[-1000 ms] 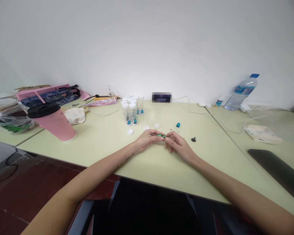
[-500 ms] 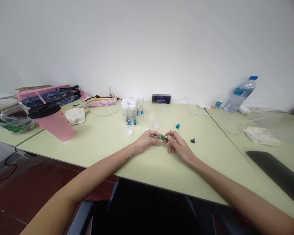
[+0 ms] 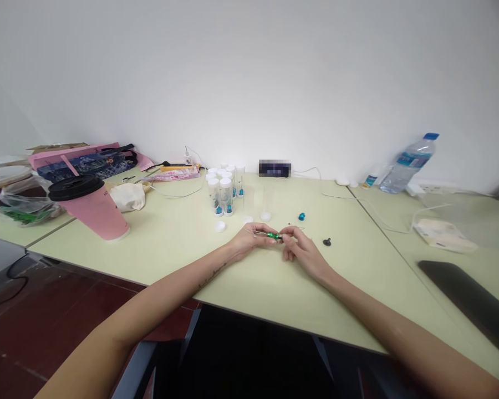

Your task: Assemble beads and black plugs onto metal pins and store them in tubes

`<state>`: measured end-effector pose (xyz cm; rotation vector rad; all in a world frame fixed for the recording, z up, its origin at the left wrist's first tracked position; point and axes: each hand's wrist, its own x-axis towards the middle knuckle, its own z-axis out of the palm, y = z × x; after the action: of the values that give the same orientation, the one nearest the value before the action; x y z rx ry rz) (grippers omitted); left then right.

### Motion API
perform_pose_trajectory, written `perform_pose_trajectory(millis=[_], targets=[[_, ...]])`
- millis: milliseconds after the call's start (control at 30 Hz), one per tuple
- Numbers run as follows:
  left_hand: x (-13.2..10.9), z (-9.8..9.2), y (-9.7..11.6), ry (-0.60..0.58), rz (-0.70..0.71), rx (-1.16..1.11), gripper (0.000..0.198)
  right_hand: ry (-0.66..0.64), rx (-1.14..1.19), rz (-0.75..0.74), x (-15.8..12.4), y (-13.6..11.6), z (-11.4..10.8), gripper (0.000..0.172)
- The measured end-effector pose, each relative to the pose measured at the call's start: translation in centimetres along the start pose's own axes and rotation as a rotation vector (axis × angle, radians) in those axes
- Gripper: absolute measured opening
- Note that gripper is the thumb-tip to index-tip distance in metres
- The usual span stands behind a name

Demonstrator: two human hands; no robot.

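My left hand [image 3: 255,239] is closed around a small green part with thin metal rods [image 3: 273,235], the rods pointing left across the fingers. At its right end, the fingertips of my right hand [image 3: 300,245] pinch the same piece; my fingers hide part of it. Beyond the right hand lie a small shiny blue piece [image 3: 301,216] and a thin wire-like piece with a reddish tip [image 3: 290,224]. A black piece with a wide base [image 3: 327,242] rests to the right. Several capped clear tubes [image 3: 227,197] holding blue pieces stand behind my left hand.
Uncapped clear tubes [image 3: 266,200] and a white cap [image 3: 220,226] are near the capped group. A pink cup [image 3: 93,210] with a black lid stands left. At the right are a water bottle [image 3: 407,165], a white cable [image 3: 368,204] and a dark flat pad [image 3: 466,299].
My right hand has shifted slightly left, and its fingers have turned a little around the end of the green part. My left hand keeps its hold in nearly the same place.
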<state>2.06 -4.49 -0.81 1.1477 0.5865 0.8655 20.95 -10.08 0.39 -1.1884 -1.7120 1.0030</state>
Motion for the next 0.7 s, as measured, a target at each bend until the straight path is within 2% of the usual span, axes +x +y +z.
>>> perform_pose_trajectory(millis=[133,267,367,533,700], targets=[[0.04,-0.01,0.09,0.004,0.004,0.001,0.034,-0.027,-0.008,0.006,0.19,0.11,0.07,0.046],[-0.07,0.01,0.33,0.015,0.009,-0.007,0.033,-0.007,0.006,0.002,0.05,0.11,0.15,0.031],[-0.11,-0.01,0.42,0.021,0.009,-0.016,0.034,0.021,0.033,0.003,-0.04,0.1,0.18,0.041],[0.15,-0.15,0.16,0.041,0.024,-0.033,0.034,0.022,0.077,-0.013,0.03,0.11,0.16,0.032],[0.29,-0.23,0.07,0.058,0.019,-0.043,0.031,-0.006,0.125,-0.019,0.22,0.43,0.14,0.04]])
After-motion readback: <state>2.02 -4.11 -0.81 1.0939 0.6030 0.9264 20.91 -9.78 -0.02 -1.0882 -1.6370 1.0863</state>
